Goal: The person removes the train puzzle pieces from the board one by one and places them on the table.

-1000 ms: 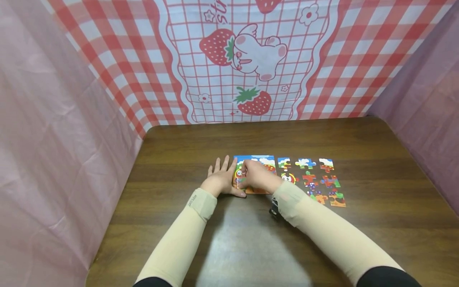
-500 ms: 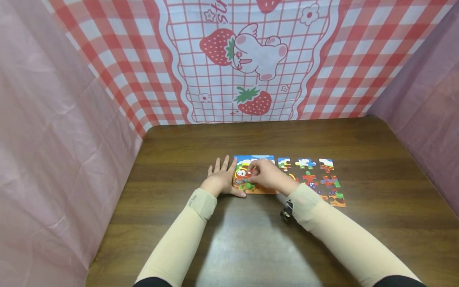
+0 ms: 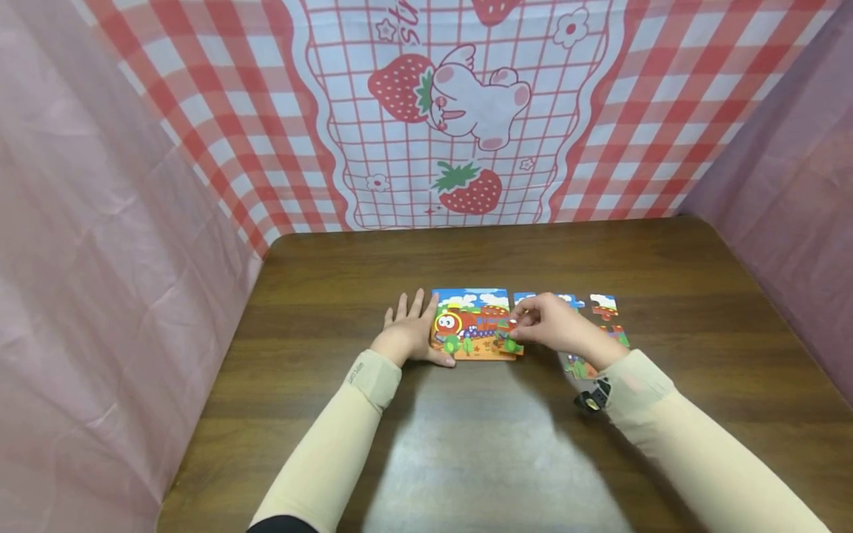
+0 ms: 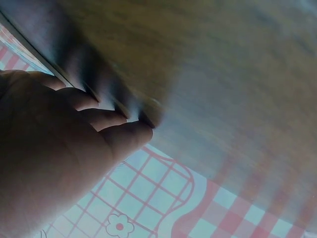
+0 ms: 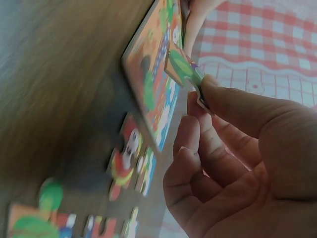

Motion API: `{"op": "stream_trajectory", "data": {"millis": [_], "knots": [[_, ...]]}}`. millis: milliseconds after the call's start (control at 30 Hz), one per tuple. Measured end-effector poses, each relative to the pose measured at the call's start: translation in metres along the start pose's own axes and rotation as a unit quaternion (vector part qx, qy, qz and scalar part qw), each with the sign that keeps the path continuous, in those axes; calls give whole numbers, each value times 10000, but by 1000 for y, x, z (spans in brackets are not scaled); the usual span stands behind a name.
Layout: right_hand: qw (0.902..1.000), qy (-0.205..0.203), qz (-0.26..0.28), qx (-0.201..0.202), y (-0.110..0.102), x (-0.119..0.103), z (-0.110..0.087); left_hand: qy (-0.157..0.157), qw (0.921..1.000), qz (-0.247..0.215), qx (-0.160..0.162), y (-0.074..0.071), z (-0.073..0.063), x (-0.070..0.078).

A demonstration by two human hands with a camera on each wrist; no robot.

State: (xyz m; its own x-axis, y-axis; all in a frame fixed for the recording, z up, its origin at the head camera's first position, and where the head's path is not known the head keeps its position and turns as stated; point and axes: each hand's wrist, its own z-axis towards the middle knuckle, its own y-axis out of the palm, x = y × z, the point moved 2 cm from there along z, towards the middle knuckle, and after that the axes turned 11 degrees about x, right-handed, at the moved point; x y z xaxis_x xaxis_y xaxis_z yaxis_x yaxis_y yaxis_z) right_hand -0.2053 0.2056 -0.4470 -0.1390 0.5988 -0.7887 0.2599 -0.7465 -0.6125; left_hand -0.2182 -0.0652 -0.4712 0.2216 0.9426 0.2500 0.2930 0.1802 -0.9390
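A colourful train picture board (image 3: 474, 326) lies flat on the table, with my left hand (image 3: 408, 334) along its left side. That hand's fingers are spread and straight, with the forefinger and thumb at the board's edge. Over the board's lower right corner, my right hand (image 3: 560, 324) pinches a jigsaw piece (image 3: 512, 346) between thumb and forefinger. In the right wrist view, the green-and-orange jigsaw piece (image 5: 179, 64) is tilted above the tabletop. The left wrist view shows the left hand (image 4: 64, 144) from the side; the board is out of sight there.
Loose jigsaw pieces lie right of the board, including one with clouds (image 3: 603, 303) and one with green and purple (image 3: 580, 368). The right hand hides some of them. A checked strawberry cloth (image 3: 466, 111) hangs behind the brown table (image 3: 360, 259).
My right hand has moved right, carrying the jigsaw piece from over the board's left part to its lower right corner, so more of the train picture shows. The left hand has stayed put.
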Motion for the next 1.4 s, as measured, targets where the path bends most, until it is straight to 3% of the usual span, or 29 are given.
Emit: {"op": "stream_trajectory", "data": {"millis": [500, 700, 933, 1400], "knots": [[9992, 162, -252, -251, -16, 26, -23, -16, 10000, -14, -36, 0, -1, -1], [9980, 159, -604, -93, -13, 34, -25, -8, 10000, -5, -37, 0, -1, 0], [9946, -15, -1027, 170, -8, 32, -24, -2, 10000, -6, -6, 1, 0, -1], [9935, 354, -1073, 145, -7, 26, -26, 7, 10000, 13, -2, 0, -1, 0]]}}
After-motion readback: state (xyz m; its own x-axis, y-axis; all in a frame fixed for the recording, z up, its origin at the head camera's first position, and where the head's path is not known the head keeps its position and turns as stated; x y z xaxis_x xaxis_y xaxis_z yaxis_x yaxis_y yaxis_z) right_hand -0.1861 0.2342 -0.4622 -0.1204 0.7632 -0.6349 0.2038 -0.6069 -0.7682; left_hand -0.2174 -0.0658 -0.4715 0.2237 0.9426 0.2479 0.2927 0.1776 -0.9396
